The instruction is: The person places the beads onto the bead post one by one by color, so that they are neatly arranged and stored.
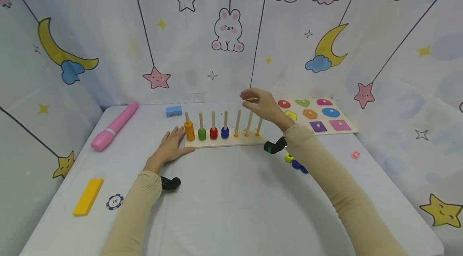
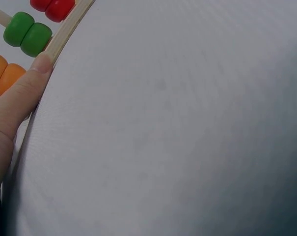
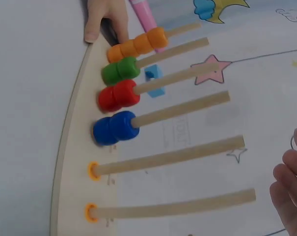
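Note:
A wooden peg board (image 1: 217,143) carries a row of upright pegs with orange beads (image 1: 189,131), green beads (image 1: 202,134), red beads (image 1: 214,133) and blue beads (image 1: 225,132). Its three pegs on the right are bare. My left hand (image 1: 172,146) rests against the board's left end, fingers extended, its thumb (image 2: 35,81) along the front edge. Above the bare pegs, my right hand (image 1: 265,107) has thumb and fingers brought together, pinching what looks like a yellow bead (image 1: 252,99), mostly hidden by the fingers. In the right wrist view only some fingers (image 3: 290,184) show at the right edge.
Loose yellow beads (image 1: 289,158) and blue beads (image 1: 296,164) lie beside the right forearm. Behind that arm is a shape puzzle board (image 1: 340,117). A pink stick (image 1: 115,125), blue block (image 1: 174,111), yellow block (image 1: 88,197) and poker chip (image 1: 115,201) lie leftward; a small pink item (image 1: 355,154) lies right.

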`<state>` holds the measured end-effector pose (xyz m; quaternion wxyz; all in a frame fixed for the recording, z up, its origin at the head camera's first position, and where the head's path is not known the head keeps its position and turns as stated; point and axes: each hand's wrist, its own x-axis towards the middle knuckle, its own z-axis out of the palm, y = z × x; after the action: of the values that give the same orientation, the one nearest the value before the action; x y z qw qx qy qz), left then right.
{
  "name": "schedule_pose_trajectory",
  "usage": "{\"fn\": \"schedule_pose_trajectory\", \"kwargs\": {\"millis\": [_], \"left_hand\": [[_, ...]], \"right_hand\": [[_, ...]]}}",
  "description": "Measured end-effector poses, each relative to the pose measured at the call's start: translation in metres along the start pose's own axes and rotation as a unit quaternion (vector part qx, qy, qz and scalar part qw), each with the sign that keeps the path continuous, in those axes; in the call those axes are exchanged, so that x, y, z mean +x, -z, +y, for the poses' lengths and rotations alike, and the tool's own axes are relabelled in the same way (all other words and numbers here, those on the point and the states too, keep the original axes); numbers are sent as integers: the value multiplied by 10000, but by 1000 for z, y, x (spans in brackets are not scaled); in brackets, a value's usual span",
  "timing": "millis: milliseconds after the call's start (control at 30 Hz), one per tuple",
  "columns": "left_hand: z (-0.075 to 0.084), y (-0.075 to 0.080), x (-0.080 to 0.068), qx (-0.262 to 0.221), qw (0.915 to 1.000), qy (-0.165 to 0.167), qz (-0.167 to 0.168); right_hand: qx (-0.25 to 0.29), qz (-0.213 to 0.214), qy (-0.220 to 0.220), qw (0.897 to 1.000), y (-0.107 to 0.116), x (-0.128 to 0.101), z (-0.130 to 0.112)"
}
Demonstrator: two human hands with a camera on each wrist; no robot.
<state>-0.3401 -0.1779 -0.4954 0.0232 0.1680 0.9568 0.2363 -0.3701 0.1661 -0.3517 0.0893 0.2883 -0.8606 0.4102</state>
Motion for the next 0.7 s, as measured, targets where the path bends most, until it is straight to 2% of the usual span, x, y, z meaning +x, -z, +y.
{"fn": "schedule_pose_trajectory", "kwargs": {"millis": [167,333,467,700], "left_hand": [[0,-1,0,8,10000,-12,-37],[0,0,0,40,10000,-41,-14],[0,1,0,48,10000,-52,-5],[1,2,1,39,10000,-67,-33]], "right_hand": [[244,266,-158,9992,24,-26,16],[267,372,-585,9972,45,-56,35],[98,341,-976,9946,58,-83,49],[-237,391,-1138,9924,76,-125,67]]}}
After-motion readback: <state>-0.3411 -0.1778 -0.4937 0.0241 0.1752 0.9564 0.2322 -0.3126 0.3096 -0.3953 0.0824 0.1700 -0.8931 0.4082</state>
